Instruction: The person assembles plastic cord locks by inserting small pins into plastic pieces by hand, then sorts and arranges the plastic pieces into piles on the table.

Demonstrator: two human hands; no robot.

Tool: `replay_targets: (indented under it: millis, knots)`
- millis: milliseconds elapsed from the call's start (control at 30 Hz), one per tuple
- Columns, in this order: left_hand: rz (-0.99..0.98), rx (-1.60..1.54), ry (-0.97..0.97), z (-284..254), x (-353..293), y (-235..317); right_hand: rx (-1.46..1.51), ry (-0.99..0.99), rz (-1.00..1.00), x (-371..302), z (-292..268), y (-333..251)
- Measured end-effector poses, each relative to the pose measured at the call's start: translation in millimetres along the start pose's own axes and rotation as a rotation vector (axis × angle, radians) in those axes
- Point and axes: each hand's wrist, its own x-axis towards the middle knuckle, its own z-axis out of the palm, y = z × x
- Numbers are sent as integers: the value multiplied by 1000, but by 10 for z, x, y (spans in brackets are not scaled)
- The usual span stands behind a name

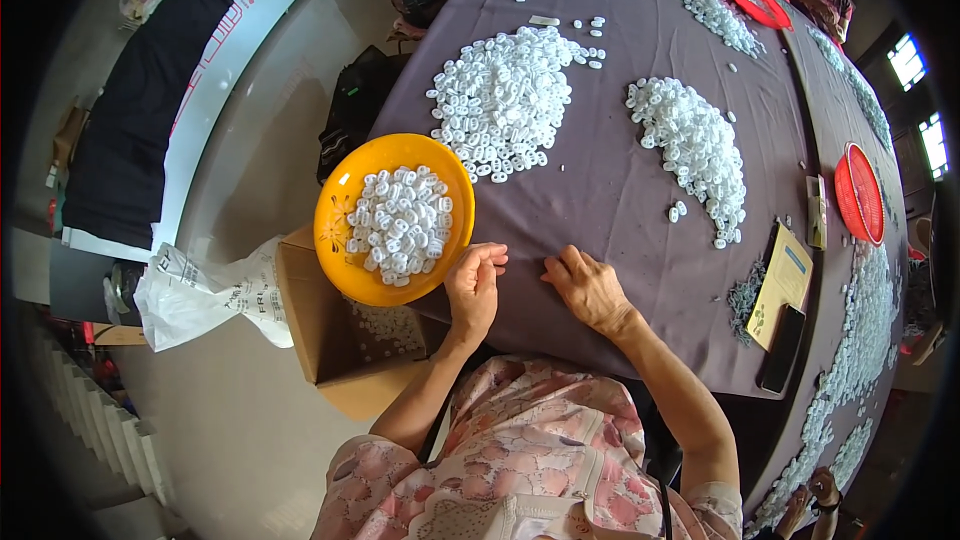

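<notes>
A round yellow bowl with a flower pattern holds a heap of small white oval plastic pieces with holes in them. It sits at the table's left edge, partly over an open cardboard box. Beside the bowl's lower right rim is my left hand, its fingers curled closed. Across a short gap, my right hand rests low over the cloth with its fingers bent together. Whatever either hand may hold is too small or hidden to make out. Beyond them lie a large pile of the white pieces and a second pile.
More white pieces lie inside the cardboard box below. To the right are a phone, a yellow card, a tangle of grey strands and a red basket. Other people work along the dark cloth-covered table.
</notes>
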Motion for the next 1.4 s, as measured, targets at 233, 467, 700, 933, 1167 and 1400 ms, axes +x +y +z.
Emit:
replay_targets:
  millis: [233, 467, 700, 933, 1167, 1400]
  knots:
    - [85, 65, 7, 17, -14, 2, 452, 252, 383, 299, 20, 91]
    - [161, 60, 12, 32, -6, -4, 695, 119, 572, 1189, 56, -363]
    - [151, 199, 54, 34, -66, -138, 634, 235, 298, 1774, 407, -753]
    - [256, 205, 63, 6, -61, -264, 923, 89, 234, 1661, 405, -852]
    - [247, 136, 2, 7, 19, -72, 912, 123, 321, 1093, -24, -533]
    - [139, 196, -17, 262, 143, 108, 743, 189, 542, 7, -433, -117]
